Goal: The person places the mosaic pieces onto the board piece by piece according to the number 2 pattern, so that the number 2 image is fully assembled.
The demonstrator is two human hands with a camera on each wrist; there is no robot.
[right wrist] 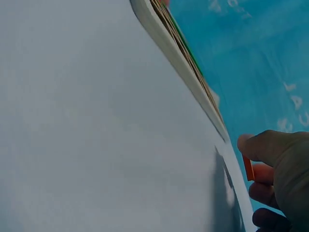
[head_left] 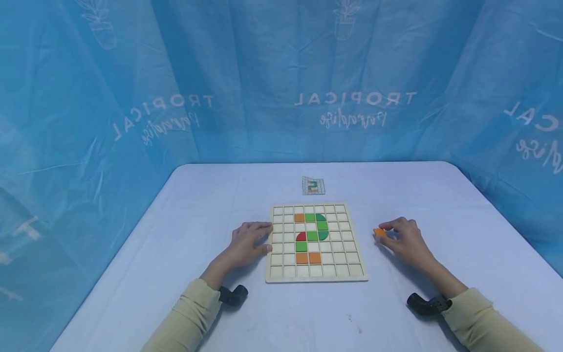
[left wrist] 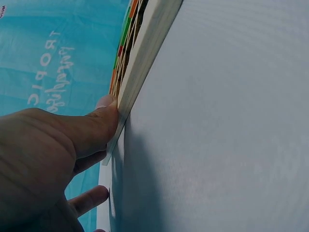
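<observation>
A pale wooden grid board (head_left: 290, 273) lies flat on the table, in front of the person. Green tiles (head_left: 312, 235), orange tiles (head_left: 301, 258) and one red quarter-round tile (head_left: 301, 237) sit in its squares, forming a bent line. My left hand (head_left: 248, 244) rests at the board's left edge, thumb and fingertips touching the rim; the left wrist view shows the thumb (left wrist: 104, 118) against the board's side. Right of the board, my right hand (head_left: 404, 239) pinches an orange square tile (head_left: 378, 232) between thumb and fingers. Seen edge-on in the right wrist view, that tile (right wrist: 248, 168) is partly hidden by the thumb.
Behind the board lies a small pattern card (head_left: 313, 186) with a similar coloured figure on a grid. White cloth covers the table (head_left: 211, 195). A blue printed curtain (head_left: 264, 73) hangs behind and along the sides. Dark straps with cameras (head_left: 428, 305) sit on both wrists.
</observation>
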